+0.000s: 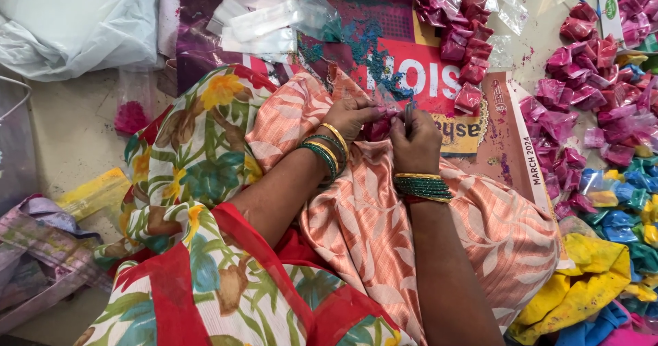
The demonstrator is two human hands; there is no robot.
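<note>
Small clear pouch of pink powder (382, 121) sits btwn both hands, over the lap, just above the peach cloth (384, 222) on the knees; mostly hidden by fingers, so only a bit of pink shows. Left hand (356, 116) pinches it from the left, fingers closed tight on its edge, thumb & forefinger together. Right hand (416, 144) is curled shut beside it, fingers wrapped round a thin dark tool (408, 116) that stands upright w/ its tip at the pouch; can't tell what kind of tool. Hands touch each other at the pouch. Both wrists carry green & gold bangles (421, 186). Under the hands, past the knees, a printed calendar sheet (439, 78) lies on the floor w/ loose teal powder (373, 54) spilled on it. To the right, a big heap of filled pink pouches (569, 92), each a small sealed clear bag w/ pink powder inside; nearer the lower right, blue, green & yellow filled pouches (620, 209). Top centre: a stack of empty clear pouches (257, 27). Left of the knee, one bag w/ pink powder in its bottom (131, 113) stands near a large white plastic bag (75, 20). Yellow cloth (582, 284) bunched at lower right.
</note>
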